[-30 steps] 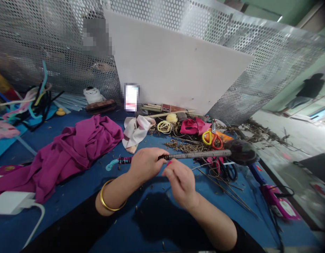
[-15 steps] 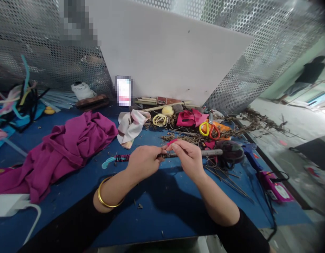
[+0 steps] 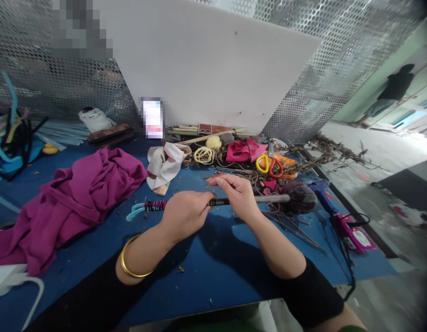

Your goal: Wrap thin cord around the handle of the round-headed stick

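Note:
A long thin rod [image 3: 268, 199] lies level above the blue table [image 3: 206, 267]. Its left end is wound in black and pink thread with a light blue tip [image 3: 135, 210]; its right end carries a dark fuzzy ball [image 3: 299, 197]. My left hand [image 3: 183, 214], with a gold bangle on the wrist, is closed round the rod near the middle. My right hand [image 3: 236, 196] is closed over the rod just to the right, its fingers pinching a small pink bit I cannot make out.
A crumpled magenta cloth [image 3: 75, 198] lies to the left, a white cloth [image 3: 165, 166] behind the hands. Yellow-and-red scissors [image 3: 268, 164], dry twigs [image 3: 320, 154], yellow rubber bands [image 3: 203, 155] and a pink glue gun [image 3: 351, 233] crowd the right. A white board [image 3: 213, 69] leans on perforated metal.
My right hand rose from below the rod and now grips over it beside the left hand. The view shifted, so everything sits slightly further left.

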Tool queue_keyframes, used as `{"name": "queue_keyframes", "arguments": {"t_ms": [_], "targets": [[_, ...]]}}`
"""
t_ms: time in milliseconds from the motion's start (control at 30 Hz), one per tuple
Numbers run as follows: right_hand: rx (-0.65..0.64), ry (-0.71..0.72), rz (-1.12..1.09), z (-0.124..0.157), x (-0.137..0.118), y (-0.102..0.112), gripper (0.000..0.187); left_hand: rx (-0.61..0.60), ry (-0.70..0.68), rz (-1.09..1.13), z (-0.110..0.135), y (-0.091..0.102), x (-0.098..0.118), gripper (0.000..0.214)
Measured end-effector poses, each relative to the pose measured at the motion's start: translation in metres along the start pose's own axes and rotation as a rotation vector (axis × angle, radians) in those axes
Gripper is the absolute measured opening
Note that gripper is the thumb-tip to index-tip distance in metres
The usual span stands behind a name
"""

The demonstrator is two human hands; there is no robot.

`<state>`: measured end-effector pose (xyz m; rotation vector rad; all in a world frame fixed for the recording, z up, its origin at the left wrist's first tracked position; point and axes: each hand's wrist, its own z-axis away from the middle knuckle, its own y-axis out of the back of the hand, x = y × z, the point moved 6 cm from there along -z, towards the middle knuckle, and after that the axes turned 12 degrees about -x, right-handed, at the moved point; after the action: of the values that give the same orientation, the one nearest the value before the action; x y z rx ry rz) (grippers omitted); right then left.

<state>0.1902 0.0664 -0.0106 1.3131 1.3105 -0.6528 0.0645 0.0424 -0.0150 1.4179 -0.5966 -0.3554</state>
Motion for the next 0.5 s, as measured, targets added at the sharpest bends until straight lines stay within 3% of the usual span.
{"name": "queue_keyframes", "arguments": {"t_ms": [133, 367, 500], "targets": [[-0.006, -0.021, -0.026, 0.000, 0.005, -0.001, 0.024, 0.060, -0.001, -0.069, 0.001, 0.004, 0.002, 0.031], [0.018, -0.072, -0.034, 0.000, 0.012, 0.001, 0.024, 0.216, -0.215, -0.126, 0.005, 0.003, 0.008, 0.020], [0.025, -0.075, -0.047, -0.001, 0.014, 0.002, 0.024, 0.227, -0.192, -0.125, 0.004, 0.004, 0.007, 0.021]]}}
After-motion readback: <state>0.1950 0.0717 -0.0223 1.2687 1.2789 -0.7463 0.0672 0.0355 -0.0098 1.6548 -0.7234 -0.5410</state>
